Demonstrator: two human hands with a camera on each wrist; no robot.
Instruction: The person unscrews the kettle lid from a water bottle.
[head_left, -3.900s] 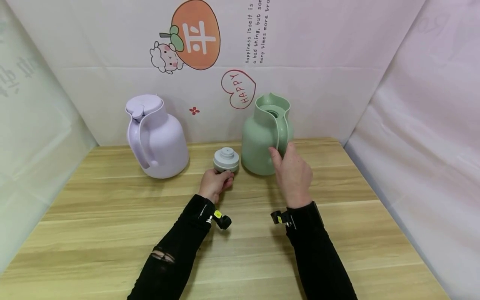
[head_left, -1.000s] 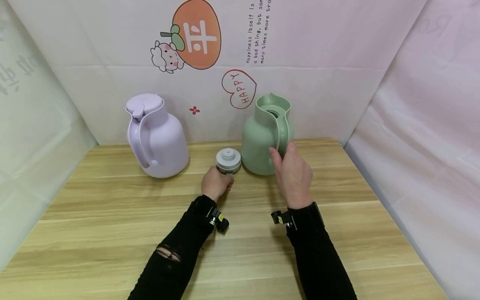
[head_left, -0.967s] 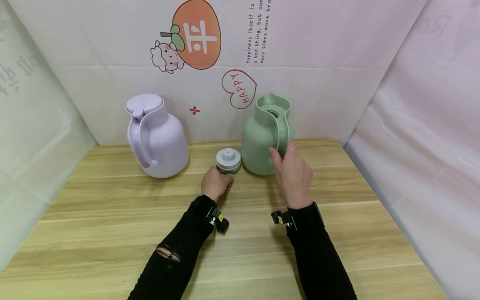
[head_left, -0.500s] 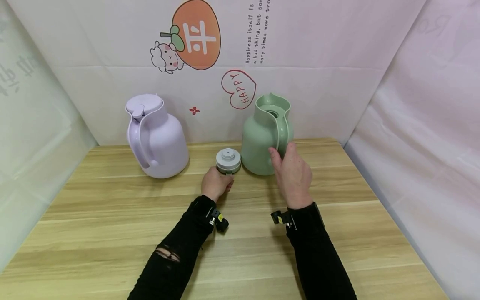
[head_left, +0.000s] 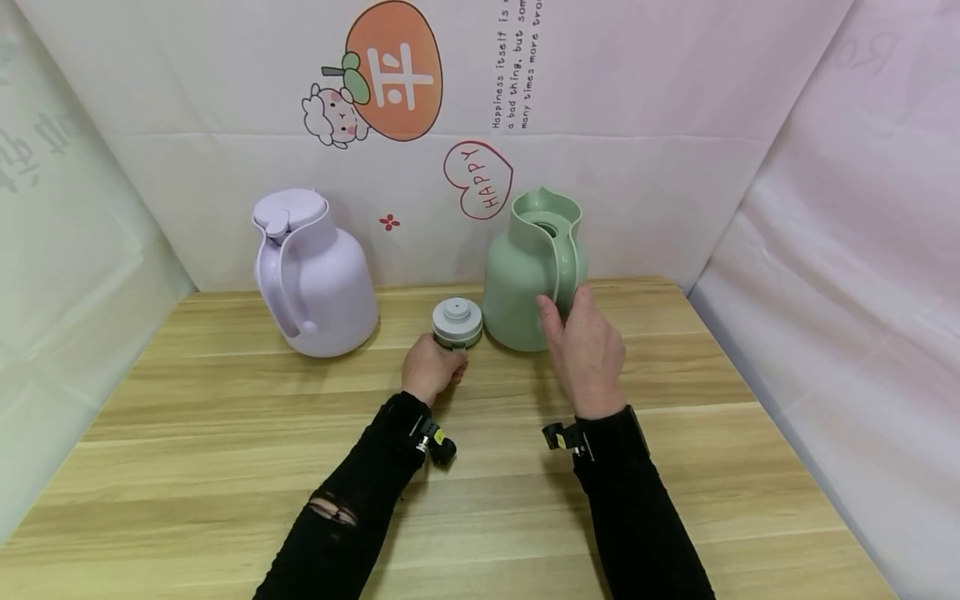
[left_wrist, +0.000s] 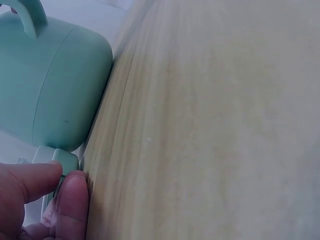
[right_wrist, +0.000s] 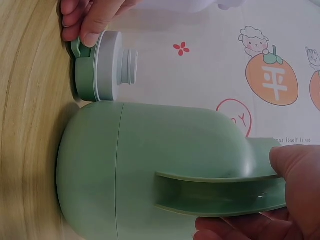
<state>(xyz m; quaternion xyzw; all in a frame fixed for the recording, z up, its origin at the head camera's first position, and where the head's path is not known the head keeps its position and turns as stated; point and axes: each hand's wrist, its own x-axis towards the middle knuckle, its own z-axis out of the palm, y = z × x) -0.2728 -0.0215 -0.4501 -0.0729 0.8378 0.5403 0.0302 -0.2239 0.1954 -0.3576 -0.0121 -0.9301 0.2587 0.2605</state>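
Note:
My left hand (head_left: 433,367) pinches the small green tab of a vacuum jug lid (head_left: 457,320) between thumb and fingers. The lid lies upside down on the table, grey stopper side up, green top below. In the right wrist view the lid (right_wrist: 106,65) sits right at the base of the green vacuum jug (right_wrist: 95,160). The jug (head_left: 517,287) stands upright with its mouth uncovered, handle towards me. My right hand (head_left: 588,354) holds that handle (right_wrist: 220,196), thumb on one side and fingers on the other. In the left wrist view the left hand (left_wrist: 45,195) partly hides the lid.
A lilac vacuum jug (head_left: 322,283) with its lid on stands upright at the back left. The wooden table (head_left: 480,500) ends against a printed white cloth backdrop (head_left: 622,125). More cloth hangs at both sides.
Over the last few seconds the lid and my left hand have shifted slightly right, closer to the green jug. My right hand keeps its place on the handle.

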